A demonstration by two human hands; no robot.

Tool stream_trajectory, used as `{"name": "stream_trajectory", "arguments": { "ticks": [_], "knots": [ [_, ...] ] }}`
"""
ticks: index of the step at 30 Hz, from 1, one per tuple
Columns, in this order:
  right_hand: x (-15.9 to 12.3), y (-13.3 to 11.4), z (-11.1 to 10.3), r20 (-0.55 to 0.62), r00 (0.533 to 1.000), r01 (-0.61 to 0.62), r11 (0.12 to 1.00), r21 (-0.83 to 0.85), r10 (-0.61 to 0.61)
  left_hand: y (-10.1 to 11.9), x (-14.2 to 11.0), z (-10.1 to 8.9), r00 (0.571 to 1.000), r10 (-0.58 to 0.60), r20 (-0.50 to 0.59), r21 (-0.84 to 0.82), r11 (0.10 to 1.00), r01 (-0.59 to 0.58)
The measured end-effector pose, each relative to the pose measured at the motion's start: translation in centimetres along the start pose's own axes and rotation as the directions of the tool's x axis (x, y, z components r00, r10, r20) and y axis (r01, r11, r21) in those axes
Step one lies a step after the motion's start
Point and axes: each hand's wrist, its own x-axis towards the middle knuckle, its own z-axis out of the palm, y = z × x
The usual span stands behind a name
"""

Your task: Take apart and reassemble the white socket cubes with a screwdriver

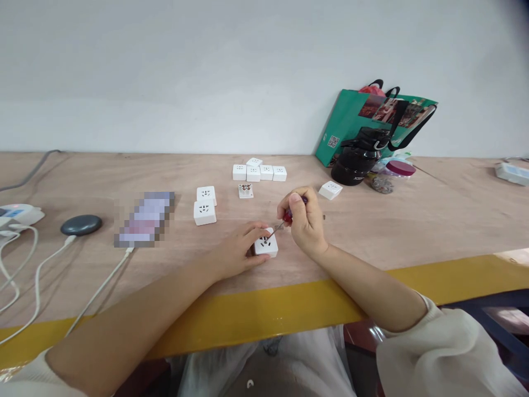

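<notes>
The left hand [237,251] wraps a white plastic cube-shaped socket [264,243], pinning it to the pale plywood tabletop [433,220] with its round multi-pin face turned up. The right hand [303,223] is closed narrowly around a small red-handled screwdriver [288,215], whose thin steel shaft [276,227] slants down to that upturned face. Its tip seems to meet the face near the far edge, though the exact spot is hard to make out at this size. For close work like this, the firm, flat hold on the cube helps stop the tip from skidding, and the short grip near the shaft gives fine control.

Just ahead of the right hand, a loose white cube socket [330,190] sits at an angle. Farther ahead of both hands is a tight row of four white cube sockets [259,173], with a fifth [254,162] behind it. Ahead of the left hand are two more white cube sockets [205,205] and a small white square piece with metal contacts [245,191]. Beyond the right hand, a black insulated bottle [355,165] stands before a green paper bag [351,124] leaning on the wall. To the left of the left hand lie a dark grey round puck [81,225] and white charging cables [37,275].
</notes>
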Motion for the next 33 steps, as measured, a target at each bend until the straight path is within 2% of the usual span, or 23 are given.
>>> {"name": "stream_trajectory", "arguments": {
  "ticks": [4,12,19,23,28,31,33],
  "knots": [
    [0.0,0.0,-0.1,0.080,0.995,0.065,0.997,-0.035,-0.062,-0.1,-0.1,0.0,1.000,0.009,0.006,-0.005,1.000,-0.009],
    [-0.8,-0.4,0.3,0.061,0.973,0.230,0.960,-0.159,-0.223,-0.4,-0.2,0.3,0.999,0.035,-0.017,0.003,0.999,-0.035],
    [-0.3,-1.6,-0.2,0.248,0.893,0.435,0.860,-0.268,-0.375,0.0,0.1,0.1,0.999,0.036,-0.022,-0.020,0.999,-0.036],
    [-0.3,-1.5,-0.1,0.237,0.905,0.410,0.869,-0.276,-0.352,0.1,0.0,0.0,0.999,0.036,-0.031,-0.020,0.999,-0.036],
    [-0.6,-1.0,-0.3,0.194,0.952,0.266,0.954,-0.138,-0.238,-0.2,-0.1,0.3,0.996,0.034,-0.084,-0.021,0.999,-0.036],
    [-0.4,-1.2,-0.5,0.237,0.947,0.250,0.961,-0.121,-0.216,-0.3,-0.1,0.3,0.997,0.030,-0.077,-0.025,0.999,-0.032],
    [-0.2,-1.5,-0.6,0.251,0.936,0.287,0.946,-0.148,-0.245,-0.2,-0.1,0.2,0.997,0.014,-0.071,-0.025,1.000,-0.016]
  ]
}}
